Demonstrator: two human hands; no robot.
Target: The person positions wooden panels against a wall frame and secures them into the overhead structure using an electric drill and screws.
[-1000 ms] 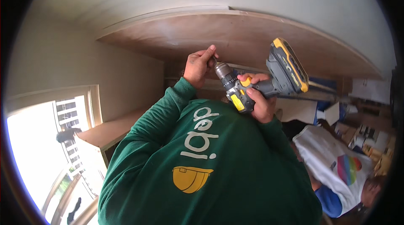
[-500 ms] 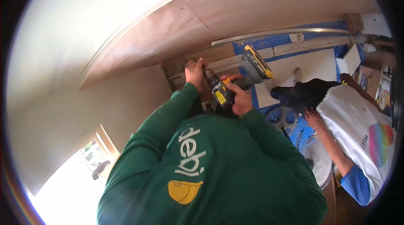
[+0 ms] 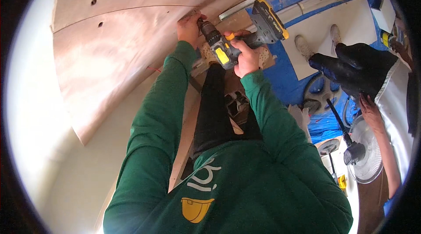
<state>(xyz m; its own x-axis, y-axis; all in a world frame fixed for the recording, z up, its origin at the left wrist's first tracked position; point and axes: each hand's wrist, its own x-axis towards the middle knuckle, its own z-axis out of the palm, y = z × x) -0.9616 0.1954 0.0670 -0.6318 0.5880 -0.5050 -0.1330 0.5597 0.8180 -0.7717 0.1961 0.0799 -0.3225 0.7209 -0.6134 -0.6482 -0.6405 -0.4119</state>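
A black, grey and yellow cordless drill [image 3: 224, 46] is in my right hand [image 3: 247, 58], with the fingers wrapped around its grip. Its yellow-edged battery [image 3: 269, 18] points up and to the right, away from my body. My left hand [image 3: 189, 29] is closed at the chuck end of the drill, close against the wooden panel [image 3: 118, 41]. Whatever its fingers pinch there is hidden. The panel is pale brown, with a seam across it and small dark holes.
A co-worker in dark trousers [image 3: 368, 65] stands at right on a white board [image 3: 302, 65], one hand [image 3: 370, 109] lowered. Near them are a fan [image 3: 368, 148] and blue sheeting [image 3: 280, 72]. A long metal strip [image 3: 245, 4] lies beyond the drill.
My view has tilted and shifted, so more of the panel, my legs and the floor shows. Both hands stay together at the drill, now higher in the picture.
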